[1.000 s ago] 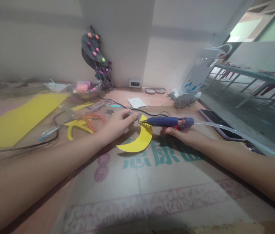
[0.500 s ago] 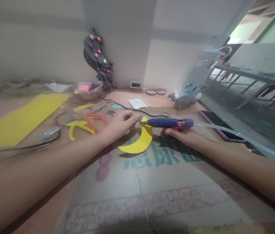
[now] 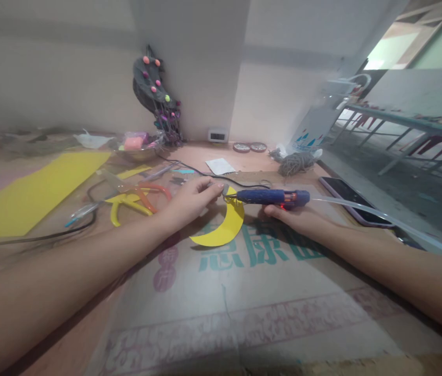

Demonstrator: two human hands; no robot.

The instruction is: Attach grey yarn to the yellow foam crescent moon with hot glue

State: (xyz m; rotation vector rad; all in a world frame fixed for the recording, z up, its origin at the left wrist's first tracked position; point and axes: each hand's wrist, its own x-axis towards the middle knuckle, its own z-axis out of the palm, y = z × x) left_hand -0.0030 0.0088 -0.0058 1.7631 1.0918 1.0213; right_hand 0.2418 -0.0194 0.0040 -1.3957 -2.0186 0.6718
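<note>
A yellow paper crescent is pinched near its upper tip by my left hand, thumb against fingers. Grey material, perhaps yarn, shows at that tip. My right hand is closed around a blue glue gun, whose handle is mostly hidden beneath. Its nozzle points left and meets the crescent's upper end, close to my left thumb. From the gun's back a long clear glue stick runs out to the right, and a red light glows on its body.
Orange-and-yellow scissors and a yellow sheet lie left. A phone rests right, near grey yarn. Against the wall stands a grey crescent ornament with pompoms. A black cord crosses behind my hands; printed cardboard lies underneath.
Hardly anything differs. The whole view has shifted very slightly, while both hands keep their holds and the glue gun's nozzle stays at the crescent's upper end.
</note>
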